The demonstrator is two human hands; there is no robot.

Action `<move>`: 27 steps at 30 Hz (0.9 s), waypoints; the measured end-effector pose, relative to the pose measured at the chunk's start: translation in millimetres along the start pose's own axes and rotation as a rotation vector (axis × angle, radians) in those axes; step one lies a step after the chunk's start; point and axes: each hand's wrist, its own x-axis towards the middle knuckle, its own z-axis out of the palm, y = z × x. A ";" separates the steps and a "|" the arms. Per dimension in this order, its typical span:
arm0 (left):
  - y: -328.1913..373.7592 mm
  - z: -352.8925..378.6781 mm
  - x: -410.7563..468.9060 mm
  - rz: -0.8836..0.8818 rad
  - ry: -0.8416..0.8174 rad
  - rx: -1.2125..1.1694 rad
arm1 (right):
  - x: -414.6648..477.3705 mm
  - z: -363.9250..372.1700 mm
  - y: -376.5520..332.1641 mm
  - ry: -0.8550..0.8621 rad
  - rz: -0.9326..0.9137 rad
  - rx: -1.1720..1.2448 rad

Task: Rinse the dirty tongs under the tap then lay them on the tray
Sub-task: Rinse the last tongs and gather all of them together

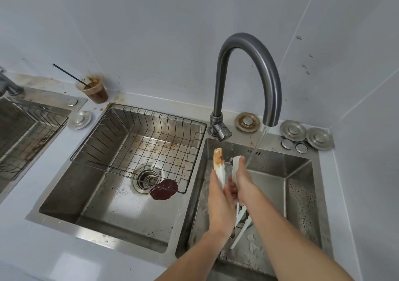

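Observation:
White tongs (219,168) with brown stains on the left tip stand tips-up over the right sink basin (298,185). My left hand (220,203) grips the left arm of the tongs. My right hand (244,181) holds the right arm, whose tip is close to the water stream. Water runs from the grey curved tap (248,69) just right of the tongs. The tongs' hinge end pokes out below my hands near the drain. A wire rack tray (138,144) sits across the left basin.
A dark red puddle (164,189) lies by the left basin's drain. A dirty plastic cup with a straw (95,88) stands on the counter at the back. Metal sink plugs (306,133) rest behind the right basin. Another sink with a rack (26,133) is at far left.

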 end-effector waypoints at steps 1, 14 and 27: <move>-0.2 1.1 -0.6 -0.001 -0.010 -0.005 | -0.5 -0.8 -0.9 -0.015 0.013 0.016; -45.9 -7.0 28.0 -0.349 -0.025 0.117 | 0.6 -24.5 21.2 -0.506 -0.238 0.345; -43.4 11.6 19.0 -0.271 -0.011 0.249 | -0.1 -22.2 4.5 -0.134 -0.042 0.158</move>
